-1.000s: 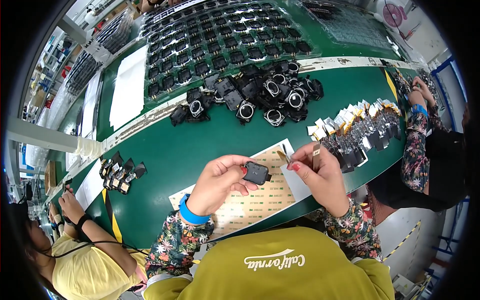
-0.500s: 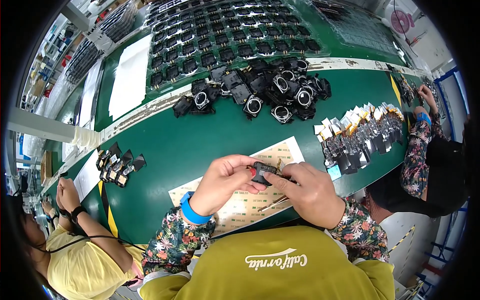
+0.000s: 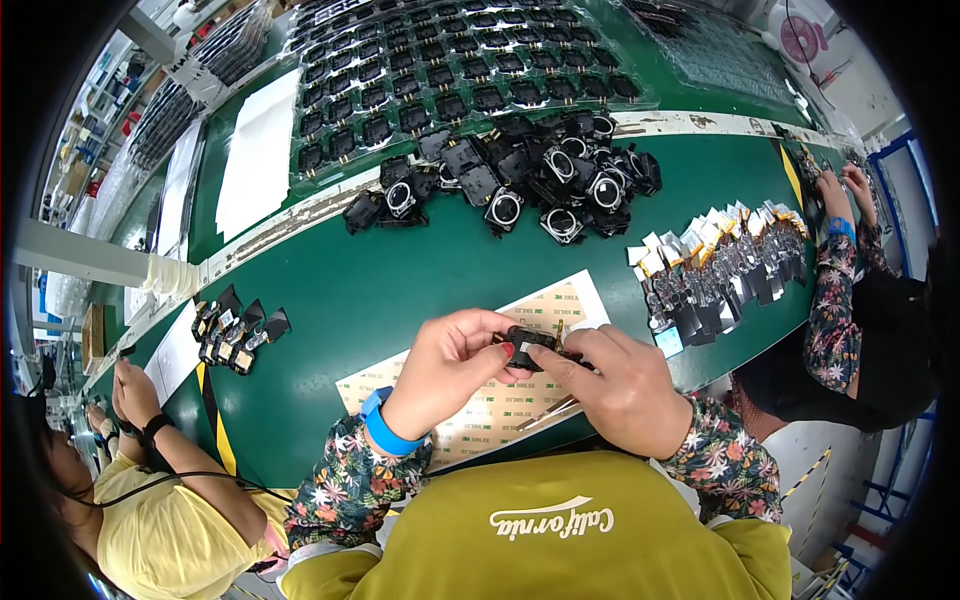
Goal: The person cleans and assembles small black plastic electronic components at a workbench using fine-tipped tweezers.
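Note:
My left hand (image 3: 450, 365) pinches a small black plastic housing (image 3: 521, 355) between thumb and fingers, with a blue strap round the wrist. My right hand (image 3: 630, 390) is closed at the housing's other side, its thumb pressed on the top face beside a small pale patch. A thin gold-coloured strip (image 3: 560, 328) sticks up by the right fingers. Below the hands lies a tan printed adhesive sheet (image 3: 480, 415) with a white border. Metal tweezers (image 3: 548, 413) show over it, partly under my right hand; whether that hand holds them I cannot tell.
Beyond my hands lies a pile of black housings with silver rings (image 3: 505, 208). Flex-cable parts (image 3: 715, 270) lie to the right, small black parts (image 3: 235, 335) to the left. Clear trays of black parts (image 3: 430, 85) stand at the back. Co-workers sit on both sides.
My hands stay almost in place, still holding the housing, which has tilted slightly. At the far right, the co-worker's second hand has come into view.

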`<action>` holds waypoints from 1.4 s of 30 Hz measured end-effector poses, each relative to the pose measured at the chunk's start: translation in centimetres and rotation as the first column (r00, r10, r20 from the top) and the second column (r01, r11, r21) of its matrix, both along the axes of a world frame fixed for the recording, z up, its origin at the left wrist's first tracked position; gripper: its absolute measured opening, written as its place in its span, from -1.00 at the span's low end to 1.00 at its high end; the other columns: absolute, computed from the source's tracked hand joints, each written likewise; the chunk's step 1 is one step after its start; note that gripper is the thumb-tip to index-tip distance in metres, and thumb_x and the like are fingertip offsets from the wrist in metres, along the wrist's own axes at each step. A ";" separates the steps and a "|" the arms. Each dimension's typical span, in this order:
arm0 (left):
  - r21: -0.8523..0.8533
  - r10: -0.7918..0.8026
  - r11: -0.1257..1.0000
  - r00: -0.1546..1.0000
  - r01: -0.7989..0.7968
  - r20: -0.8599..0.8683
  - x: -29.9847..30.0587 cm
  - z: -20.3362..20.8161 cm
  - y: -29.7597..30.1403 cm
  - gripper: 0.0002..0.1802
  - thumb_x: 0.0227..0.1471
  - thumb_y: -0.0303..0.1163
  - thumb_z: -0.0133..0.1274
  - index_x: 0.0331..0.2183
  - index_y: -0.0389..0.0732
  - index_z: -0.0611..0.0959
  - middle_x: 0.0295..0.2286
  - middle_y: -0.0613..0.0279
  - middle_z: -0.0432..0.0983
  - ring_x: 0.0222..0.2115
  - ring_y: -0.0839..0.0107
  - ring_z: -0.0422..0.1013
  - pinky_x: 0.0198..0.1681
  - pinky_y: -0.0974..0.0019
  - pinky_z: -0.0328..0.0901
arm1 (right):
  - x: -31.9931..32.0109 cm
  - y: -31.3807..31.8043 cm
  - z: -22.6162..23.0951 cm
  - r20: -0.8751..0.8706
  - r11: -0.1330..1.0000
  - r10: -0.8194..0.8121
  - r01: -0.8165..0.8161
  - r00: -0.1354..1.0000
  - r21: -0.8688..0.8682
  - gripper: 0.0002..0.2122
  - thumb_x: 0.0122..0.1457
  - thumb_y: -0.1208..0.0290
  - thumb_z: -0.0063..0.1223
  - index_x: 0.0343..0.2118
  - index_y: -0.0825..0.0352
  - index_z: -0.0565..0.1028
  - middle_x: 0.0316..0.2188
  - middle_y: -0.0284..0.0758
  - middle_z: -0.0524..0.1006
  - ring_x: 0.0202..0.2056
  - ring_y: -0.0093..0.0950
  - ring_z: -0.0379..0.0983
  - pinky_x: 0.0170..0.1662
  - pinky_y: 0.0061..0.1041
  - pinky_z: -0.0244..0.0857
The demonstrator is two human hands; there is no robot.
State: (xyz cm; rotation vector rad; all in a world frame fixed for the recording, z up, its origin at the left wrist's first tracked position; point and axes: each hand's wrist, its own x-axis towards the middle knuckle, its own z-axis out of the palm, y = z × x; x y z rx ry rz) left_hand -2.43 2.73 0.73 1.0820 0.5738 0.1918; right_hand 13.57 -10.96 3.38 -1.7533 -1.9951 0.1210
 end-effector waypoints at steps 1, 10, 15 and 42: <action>0.006 0.003 1.000 1.000 -0.003 0.005 0.0 0.0 0.0 -0.80 0.06 -0.63 -0.11 -0.22 -0.43 0.49 -0.34 0.15 0.52 -0.39 0.47 0.51 -0.32 0.50 0.41 | 0.0 0.0 0.0 0.000 1.000 0.000 0.000 1.000 0.000 -0.58 -0.25 0.59 0.05 -0.19 0.29 0.54 -0.45 -0.32 0.41 -0.47 -0.42 0.39 -0.48 -0.51 0.34; 0.012 0.017 1.000 1.000 -0.017 0.009 0.1 0.4 -0.2 -0.80 0.06 -0.64 -0.12 -0.22 -0.44 0.48 -0.33 0.13 0.52 -0.38 0.48 0.51 -0.32 0.50 0.41 | -0.2 -0.2 0.3 0.064 1.000 0.002 -0.001 0.998 -0.007 -0.57 -0.24 0.57 0.04 -0.17 0.30 0.53 -0.46 -0.34 0.39 -0.48 -0.44 0.36 -0.50 -0.51 0.31; 0.027 0.015 1.000 1.000 -0.015 -0.001 0.1 0.5 -0.3 -0.77 0.03 -0.69 -0.16 -0.22 -0.46 0.48 -0.31 0.09 0.51 -0.36 0.40 0.52 -0.29 0.46 0.44 | -0.3 -0.3 0.3 0.124 1.000 0.015 -0.014 0.992 -0.007 -0.57 -0.22 0.53 0.03 -0.15 0.30 0.52 -0.43 -0.35 0.38 -0.48 -0.46 0.35 -0.52 -0.54 0.29; 0.026 0.080 0.996 0.996 -0.081 0.032 0.2 0.3 -0.6 -0.78 -0.03 -0.74 -0.19 -0.29 -0.45 0.48 -0.33 0.01 0.52 -0.38 0.33 0.53 -0.30 0.41 0.47 | 0.6 0.1 -0.5 0.014 0.996 0.069 -0.069 0.998 0.057 -0.60 -0.19 0.56 0.07 -0.16 0.27 0.52 -0.45 -0.34 0.39 -0.48 -0.44 0.37 -0.52 -0.54 0.30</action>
